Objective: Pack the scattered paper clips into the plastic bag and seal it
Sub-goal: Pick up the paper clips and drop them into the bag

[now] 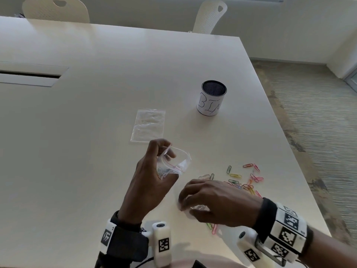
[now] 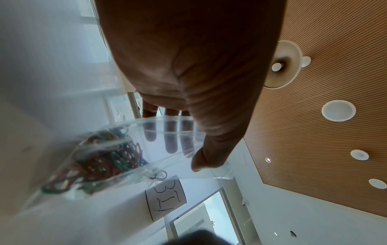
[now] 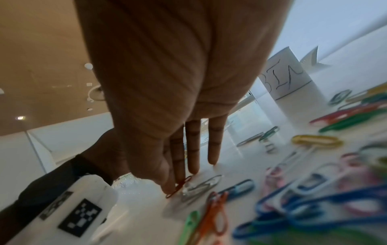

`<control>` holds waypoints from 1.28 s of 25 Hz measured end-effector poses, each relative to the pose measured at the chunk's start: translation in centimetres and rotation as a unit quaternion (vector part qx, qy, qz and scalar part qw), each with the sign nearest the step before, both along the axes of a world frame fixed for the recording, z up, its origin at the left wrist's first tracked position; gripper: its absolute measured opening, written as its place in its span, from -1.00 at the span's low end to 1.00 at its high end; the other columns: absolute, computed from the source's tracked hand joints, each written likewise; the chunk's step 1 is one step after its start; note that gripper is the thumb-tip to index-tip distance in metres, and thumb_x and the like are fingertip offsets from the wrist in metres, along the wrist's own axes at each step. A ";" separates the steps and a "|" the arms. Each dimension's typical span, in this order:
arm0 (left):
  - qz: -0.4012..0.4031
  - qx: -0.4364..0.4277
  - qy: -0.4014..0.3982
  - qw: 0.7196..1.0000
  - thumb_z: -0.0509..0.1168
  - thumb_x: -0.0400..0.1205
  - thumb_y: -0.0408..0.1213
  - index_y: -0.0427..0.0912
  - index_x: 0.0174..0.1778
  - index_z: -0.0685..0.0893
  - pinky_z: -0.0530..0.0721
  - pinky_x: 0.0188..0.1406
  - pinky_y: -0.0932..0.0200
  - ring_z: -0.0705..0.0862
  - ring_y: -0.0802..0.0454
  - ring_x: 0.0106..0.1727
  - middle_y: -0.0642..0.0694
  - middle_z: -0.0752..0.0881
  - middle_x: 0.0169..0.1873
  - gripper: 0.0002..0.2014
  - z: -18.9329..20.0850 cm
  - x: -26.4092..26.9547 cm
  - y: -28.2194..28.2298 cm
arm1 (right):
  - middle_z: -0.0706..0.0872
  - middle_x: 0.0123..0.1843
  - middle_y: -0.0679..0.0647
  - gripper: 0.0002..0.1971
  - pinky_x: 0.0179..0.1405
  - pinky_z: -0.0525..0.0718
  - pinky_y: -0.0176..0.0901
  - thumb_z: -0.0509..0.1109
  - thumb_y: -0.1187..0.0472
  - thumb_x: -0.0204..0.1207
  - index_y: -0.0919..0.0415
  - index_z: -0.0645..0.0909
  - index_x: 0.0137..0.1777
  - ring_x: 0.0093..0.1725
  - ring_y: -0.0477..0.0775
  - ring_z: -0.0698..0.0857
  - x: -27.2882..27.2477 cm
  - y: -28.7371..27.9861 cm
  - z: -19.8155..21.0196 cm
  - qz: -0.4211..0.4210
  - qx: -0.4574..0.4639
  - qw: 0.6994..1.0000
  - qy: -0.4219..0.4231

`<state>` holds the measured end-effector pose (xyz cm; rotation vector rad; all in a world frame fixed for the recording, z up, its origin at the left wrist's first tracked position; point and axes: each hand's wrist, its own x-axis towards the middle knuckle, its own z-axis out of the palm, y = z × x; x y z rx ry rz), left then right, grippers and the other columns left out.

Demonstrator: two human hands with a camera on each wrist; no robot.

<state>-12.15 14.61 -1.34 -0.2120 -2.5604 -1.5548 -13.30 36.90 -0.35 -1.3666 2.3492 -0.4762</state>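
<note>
My left hand (image 1: 164,151) is raised above the table and grips a small clear zip bag (image 1: 178,161) by its rim, thumb on one side and fingers on the other, so the mouth gapes. In the left wrist view several coloured paper clips (image 2: 108,159) lie inside the bag (image 2: 136,172), held by the left hand (image 2: 184,154). My right hand (image 1: 183,205) is down on the table; its thumb and forefinger pinch a red paper clip (image 3: 179,187) beside a clear one (image 3: 201,184). Loose coloured clips (image 1: 245,180) are scattered to the right of that hand (image 3: 173,185).
A second, flat clear bag (image 1: 148,125) lies beyond my left hand. A mesh cup labelled BIN (image 1: 212,99) stands farther right, near the table's right edge (image 1: 301,171). More clips (image 1: 212,228) lie under my right wrist. Two chairs stand at the far side.
</note>
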 end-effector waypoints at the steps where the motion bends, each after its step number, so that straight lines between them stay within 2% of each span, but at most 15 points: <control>1: 0.001 0.001 -0.001 1.000 0.54 0.53 -0.44 0.08 0.34 0.45 0.80 0.01 0.19 0.71 0.12 0.20 0.18 0.71 0.10 -0.42 0.0 0.0 0.0 | 0.70 0.45 -0.19 -0.73 0.43 0.56 -0.38 0.34 0.07 0.76 -0.04 0.73 0.39 0.42 -0.23 0.59 0.0 0.5 0.0 0.008 0.005 1.000 0.002; 4: 0.002 0.004 -0.004 1.000 0.53 0.52 -0.44 0.07 0.33 0.47 0.80 -0.01 0.22 0.72 0.12 0.19 0.18 0.71 0.10 -0.43 0.0 0.1 0.0 | 0.65 0.47 -0.25 -0.68 0.39 0.57 -0.39 0.37 -0.12 0.72 -0.11 0.70 0.40 0.43 -0.27 0.55 0.2 2.3 0.4 0.011 0.029 0.999 -0.020; 6: 0.003 0.008 -0.002 1.000 0.53 0.51 -0.45 0.05 0.32 0.48 0.75 -0.05 0.34 0.72 0.13 0.17 0.17 0.72 0.08 -0.44 0.0 0.0 0.0 | 0.57 0.51 -0.29 -0.59 0.41 0.39 -0.50 0.38 -0.28 0.65 -0.20 0.64 0.43 0.49 -0.29 0.47 0.5 3.2 0.3 0.026 0.059 0.998 -0.020; 7: 0.001 0.010 -0.001 1.000 0.53 0.51 -0.46 0.04 0.32 0.48 0.72 -0.06 0.40 0.72 0.15 0.17 0.17 0.72 0.08 -0.44 -0.1 0.0 0.1 | 0.55 0.52 -0.29 -0.59 0.41 0.31 -0.53 0.39 -0.29 0.63 -0.23 0.63 0.42 0.51 -0.28 0.44 0.7 3.5 0.1 0.032 0.069 0.997 -0.016; 8: 0.000 0.012 -0.001 1.000 0.54 0.51 -0.46 0.02 0.33 0.49 0.69 -0.07 0.45 0.72 0.16 0.16 0.17 0.72 0.07 -0.44 -0.1 0.0 0.1 | 0.56 0.50 -0.28 -0.64 0.42 0.31 -0.51 0.40 -0.24 0.65 -0.23 0.63 0.40 0.50 -0.26 0.45 0.8 3.8 -0.1 0.032 0.068 0.997 -0.010; 11: -0.003 0.017 -0.007 1.000 0.53 0.52 -0.46 0.02 0.34 0.49 0.68 -0.10 0.47 0.72 0.14 0.14 0.18 0.72 0.07 -0.44 -0.2 -0.1 0.3 | 0.65 0.37 -0.20 -0.80 0.34 0.63 -0.23 0.38 -0.07 0.74 -0.12 0.72 0.28 0.38 -0.19 0.55 0.7 4.7 -0.6 0.006 0.037 0.999 0.002; 12: -0.004 0.018 -0.010 1.000 0.52 0.51 -0.47 0.03 0.34 0.49 0.68 -0.11 0.47 0.72 0.15 0.15 0.19 0.72 0.06 -0.44 -0.2 -0.1 0.3 | 0.66 0.35 -0.19 -0.79 0.29 0.67 -0.17 0.36 -0.06 0.76 -0.10 0.73 0.29 0.37 -0.19 0.56 0.5 5.0 -0.6 -0.001 0.032 0.999 0.005; 15: -0.007 0.019 -0.010 1.000 0.52 0.51 -0.48 0.06 0.33 0.48 0.67 -0.11 0.47 0.71 0.17 0.16 0.20 0.72 0.06 -0.43 -0.2 -0.1 0.3 | 0.54 0.54 -0.26 -0.65 0.47 0.56 -0.28 0.34 -0.17 0.73 -0.25 0.61 0.49 0.53 -0.23 0.46 0.4 5.8 -0.5 0.017 0.062 0.998 0.021; 17: -0.007 0.019 -0.009 1.000 0.52 0.51 -0.48 0.04 0.33 0.49 0.68 -0.11 0.45 0.72 0.14 0.15 0.20 0.72 0.06 -0.44 -0.3 -0.2 0.2 | 0.50 0.60 -0.27 -0.63 0.49 0.52 -0.30 0.36 -0.15 0.72 -0.26 0.60 0.51 0.58 -0.20 0.42 0.4 6.2 -0.8 0.028 0.070 0.997 0.034; 20: -0.005 0.020 -0.010 1.000 0.52 0.52 -0.47 0.04 0.34 0.49 0.70 -0.12 0.42 0.73 0.12 0.15 0.23 0.72 0.06 -0.44 -0.3 -0.2 0.1 | 0.60 0.52 -0.21 -0.73 0.38 0.65 -0.25 0.37 -0.02 0.77 -0.16 0.70 0.42 0.49 -0.19 0.52 0.5 6.6 -1.4 0.011 0.047 0.998 0.045; 23: -0.007 0.019 -0.010 1.000 0.52 0.52 -0.48 0.05 0.34 0.49 0.71 -0.12 0.40 0.72 0.13 0.17 0.25 0.71 0.06 -0.43 -0.3 -0.2 0.1 | 0.67 0.41 -0.12 -0.74 0.27 0.72 -0.22 0.30 0.12 0.80 -0.07 0.70 0.40 0.40 -0.12 0.60 0.6 6.4 -1.6 0.006 0.043 0.996 0.075; 27: -0.009 0.020 -0.007 1.000 0.52 0.52 -0.48 0.05 0.33 0.49 0.71 -0.13 0.37 0.73 0.11 0.17 0.25 0.71 0.06 -0.44 -0.3 -0.3 0.1 | 0.69 0.31 -0.06 -0.71 0.18 0.76 -0.20 0.25 0.14 0.76 -0.04 0.65 0.40 0.26 -0.05 0.65 1.0 5.5 -1.4 -0.007 0.052 0.994 0.098; 32: -0.011 0.026 -0.003 1.000 0.52 0.52 -0.47 0.01 0.32 0.49 0.69 -0.17 0.42 0.73 0.10 0.13 0.21 0.72 0.05 -0.45 -0.2 -0.3 0.1 | 0.75 0.13 -0.06 -0.84 0.04 0.80 -0.26 0.43 0.17 0.68 0.01 0.74 0.21 0.05 -0.11 0.69 0.1 4.9 -1.2 -0.067 0.034 0.991 0.115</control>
